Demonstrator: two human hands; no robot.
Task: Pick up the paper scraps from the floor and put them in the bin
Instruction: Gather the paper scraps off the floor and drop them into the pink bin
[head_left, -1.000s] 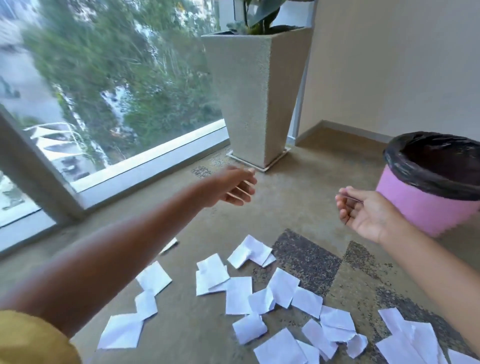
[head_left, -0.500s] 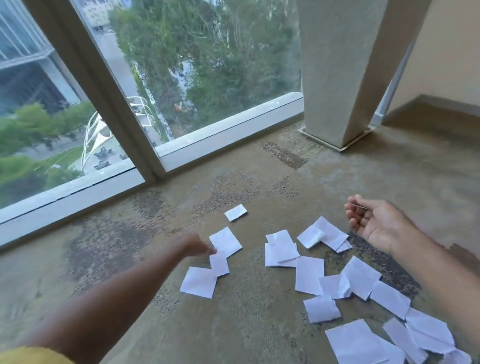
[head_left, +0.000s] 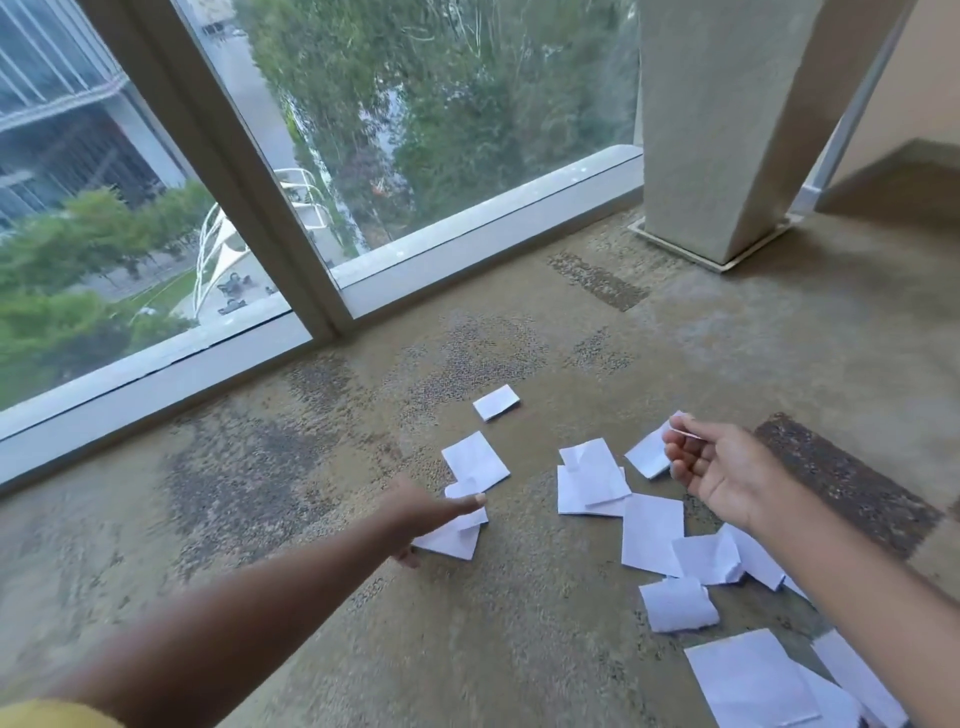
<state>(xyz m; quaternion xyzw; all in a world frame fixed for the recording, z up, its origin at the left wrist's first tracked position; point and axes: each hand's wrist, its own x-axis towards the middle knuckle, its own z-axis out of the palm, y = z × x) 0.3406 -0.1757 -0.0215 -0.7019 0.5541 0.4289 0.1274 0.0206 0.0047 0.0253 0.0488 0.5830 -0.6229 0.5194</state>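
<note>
Several white paper scraps lie on the brown carpet (head_left: 519, 649): a small one (head_left: 496, 402) farthest out, a square one (head_left: 475, 462), an overlapping pair (head_left: 592, 483) and more toward the lower right (head_left: 748, 686). My left hand (head_left: 426, 519) reaches down onto the leftmost scrap (head_left: 452, 540). Its thumb lies over the scrap, a finger sits under it, and the scrap's edge curls up. My right hand (head_left: 727, 478) hovers palm-up above the pile, fingers curled on a thin scrap (head_left: 687, 434) seen edge-on. The bin is out of view.
A tall grey stone planter (head_left: 717, 130) stands on a base plate at the back right, by the wall corner. A floor-to-ceiling window with a thick frame post (head_left: 249, 197) and a low sill (head_left: 467, 244) runs along the back and left.
The view has swung left and down, so the pink bin has left the frame. My left hand dropped from mid-air to the leftmost scraps and closed on one. My right hand kept its pose.
</note>
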